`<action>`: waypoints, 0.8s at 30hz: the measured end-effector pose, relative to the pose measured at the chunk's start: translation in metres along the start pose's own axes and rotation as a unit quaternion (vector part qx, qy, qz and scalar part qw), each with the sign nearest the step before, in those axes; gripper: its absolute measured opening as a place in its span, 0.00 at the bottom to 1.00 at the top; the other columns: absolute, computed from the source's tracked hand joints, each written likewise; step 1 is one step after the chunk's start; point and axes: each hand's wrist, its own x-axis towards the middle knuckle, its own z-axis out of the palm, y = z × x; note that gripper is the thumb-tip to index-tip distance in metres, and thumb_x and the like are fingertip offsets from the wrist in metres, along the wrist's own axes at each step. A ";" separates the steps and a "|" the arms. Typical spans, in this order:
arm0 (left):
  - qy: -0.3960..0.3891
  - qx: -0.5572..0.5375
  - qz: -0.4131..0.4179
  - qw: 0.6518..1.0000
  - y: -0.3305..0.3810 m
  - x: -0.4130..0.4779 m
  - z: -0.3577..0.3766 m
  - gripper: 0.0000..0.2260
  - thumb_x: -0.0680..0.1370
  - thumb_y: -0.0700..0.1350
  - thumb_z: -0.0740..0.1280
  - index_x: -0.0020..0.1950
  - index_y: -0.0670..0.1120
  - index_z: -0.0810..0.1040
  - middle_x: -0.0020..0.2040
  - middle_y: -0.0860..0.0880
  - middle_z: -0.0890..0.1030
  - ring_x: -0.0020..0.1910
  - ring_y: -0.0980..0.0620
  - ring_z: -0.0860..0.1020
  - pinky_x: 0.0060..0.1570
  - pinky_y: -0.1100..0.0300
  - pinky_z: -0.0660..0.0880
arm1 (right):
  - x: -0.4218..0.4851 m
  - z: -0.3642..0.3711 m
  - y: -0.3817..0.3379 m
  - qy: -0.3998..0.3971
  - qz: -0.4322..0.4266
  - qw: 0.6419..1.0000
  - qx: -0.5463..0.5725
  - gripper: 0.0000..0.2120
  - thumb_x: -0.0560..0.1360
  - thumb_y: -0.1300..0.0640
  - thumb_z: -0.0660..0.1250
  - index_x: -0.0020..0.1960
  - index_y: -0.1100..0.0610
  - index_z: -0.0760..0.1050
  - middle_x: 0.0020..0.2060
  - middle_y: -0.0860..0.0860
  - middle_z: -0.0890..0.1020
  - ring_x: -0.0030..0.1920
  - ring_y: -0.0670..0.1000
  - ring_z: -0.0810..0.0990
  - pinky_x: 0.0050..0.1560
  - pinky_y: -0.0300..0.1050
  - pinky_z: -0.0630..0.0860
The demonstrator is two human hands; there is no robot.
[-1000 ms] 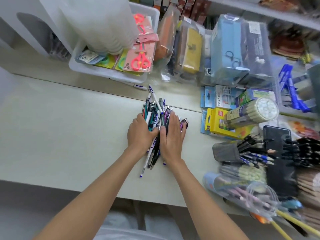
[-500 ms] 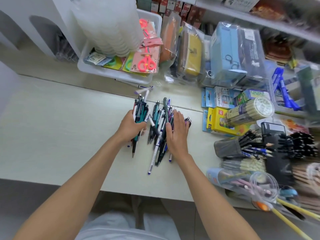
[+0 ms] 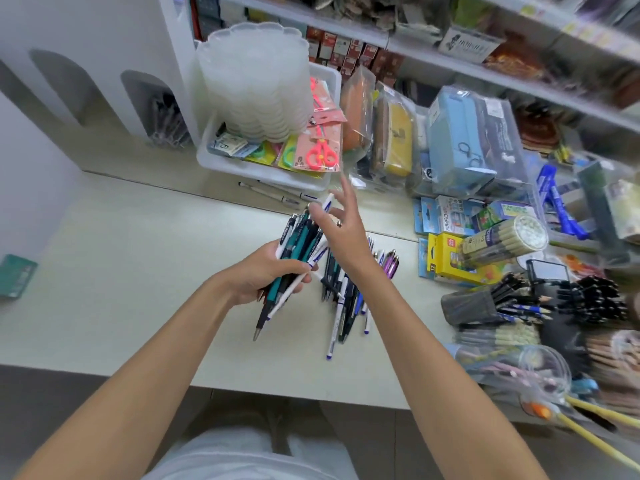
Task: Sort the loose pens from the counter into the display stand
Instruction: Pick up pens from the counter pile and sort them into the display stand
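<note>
Teal, white and dark plastic pens make up a bundle (image 3: pixel 300 239) that the left hand (image 3: pixel 266 275) grips with fingers curled round its middle, held above the pale cream counter (image 3: pixel 138 271), tips pointing down toward the person. The right hand (image 3: pixel 343 233) hovers at the bundle's upper end with its fingers (image 3: pixel 346 195) spread and nearly straight, the thumb touching the pen tops; it has no firm hold on anything that I can tell. Just right of the bundle, a loose pile of blue, white and black pens (image 3: pixel 341 303) lies on the counter under the right forearm, with a few purple metallic pens (image 3: pixel 391 265) beside it. Farther back sits a white plastic tray (image 3: pixel 263 168) holding coral scissors (image 3: pixel 320 154) in packets. Two white pens (image 3: pixel 273 197) lie along the tray's front edge.
</note>
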 end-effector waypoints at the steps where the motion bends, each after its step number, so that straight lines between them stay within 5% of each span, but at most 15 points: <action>1: -0.015 -0.005 -0.002 1.000 0.005 -0.002 -0.001 0.14 0.78 0.36 0.68 0.62 0.36 0.71 0.44 0.44 0.83 0.35 0.53 0.81 0.35 0.61 0.78 | 0.006 0.007 -0.008 -0.001 -0.002 1.000 -0.007 0.33 0.77 0.47 0.67 0.77 0.41 0.55 0.66 0.46 0.71 0.63 0.51 0.76 0.58 0.49 0.76; 6: -0.050 -0.031 -0.018 0.998 0.013 -0.009 -0.007 0.20 0.68 0.42 0.76 0.55 0.39 0.74 0.44 0.39 0.79 0.32 0.49 0.75 0.37 0.54 0.75 | 0.023 0.033 -0.024 0.021 0.004 0.997 -0.080 0.15 0.78 0.56 0.66 0.64 0.58 0.76 0.53 0.51 0.81 0.50 0.49 0.80 0.53 0.45 0.75; 9: -0.064 -0.105 -0.040 0.992 0.010 -0.011 -0.012 0.11 0.70 0.37 0.75 0.47 0.42 0.74 0.36 0.43 0.75 0.30 0.51 0.75 0.41 0.52 0.78 | 0.021 0.041 -0.030 -0.040 0.007 0.990 -0.135 0.11 0.80 0.56 0.63 0.57 0.57 0.81 0.50 0.49 0.83 0.50 0.46 0.79 0.52 0.41 0.72; 12: -0.066 -0.165 -0.059 0.982 0.014 -0.017 -0.016 0.03 0.77 0.34 0.67 0.44 0.40 0.75 0.35 0.45 0.75 0.29 0.53 0.77 0.41 0.54 0.82 | 0.011 0.043 -0.035 -0.130 0.029 0.984 -0.116 0.14 0.82 0.53 0.61 0.39 0.50 0.79 0.32 0.40 0.79 0.34 0.42 0.74 0.41 0.41 0.68; 15: -0.009 -0.125 -0.031 0.992 0.023 -0.024 -0.019 0.04 0.78 0.33 0.66 0.44 0.39 0.74 0.33 0.44 0.74 0.28 0.52 0.75 0.32 0.60 0.78 | 0.005 0.043 -0.037 -0.137 0.048 0.987 -0.073 0.18 0.83 0.48 0.58 0.67 0.54 0.76 0.64 0.45 0.78 0.62 0.42 0.74 0.62 0.39 0.67; 17: 0.093 -0.076 0.050 0.991 0.035 -0.026 -0.020 0.04 0.76 0.33 0.69 0.44 0.40 0.76 0.32 0.43 0.75 0.29 0.49 0.75 0.32 0.59 0.78 | -0.004 0.047 -0.042 -0.027 0.095 0.994 0.056 0.23 0.83 0.46 0.56 0.74 0.54 0.67 0.71 0.48 0.71 0.70 0.47 0.70 0.69 0.45 0.67; 19: 0.223 -0.082 0.139 0.961 0.051 -0.027 -0.024 0.07 0.73 0.38 0.74 0.46 0.40 0.78 0.34 0.43 0.79 0.32 0.47 0.78 0.35 0.57 0.79 | -0.019 0.059 -0.043 0.068 0.195 0.951 0.229 0.23 0.82 0.42 0.54 0.71 0.53 0.71 0.64 0.53 0.77 0.65 0.53 0.75 0.66 0.53 0.71; 22: 0.317 -0.111 0.217 0.917 0.070 -0.035 -0.022 0.21 0.66 0.47 0.78 0.54 0.42 0.76 0.44 0.40 0.83 0.41 0.44 0.83 0.46 0.50 0.82 | -0.043 0.087 -0.054 0.027 0.328 0.848 0.415 0.29 0.80 0.35 0.50 0.66 0.55 0.74 0.56 0.57 0.80 0.60 0.57 0.78 0.61 0.60 0.73; 24: 0.324 -0.095 0.243 0.910 0.071 -0.043 -0.010 0.20 0.67 0.44 0.78 0.55 0.45 0.75 0.48 0.44 0.84 0.45 0.47 0.84 0.48 0.55 0.81 | -0.046 0.097 -0.073 0.026 0.345 0.764 0.544 0.31 0.80 0.36 0.50 0.63 0.58 0.77 0.52 0.59 0.82 0.58 0.59 0.80 0.57 0.56 0.76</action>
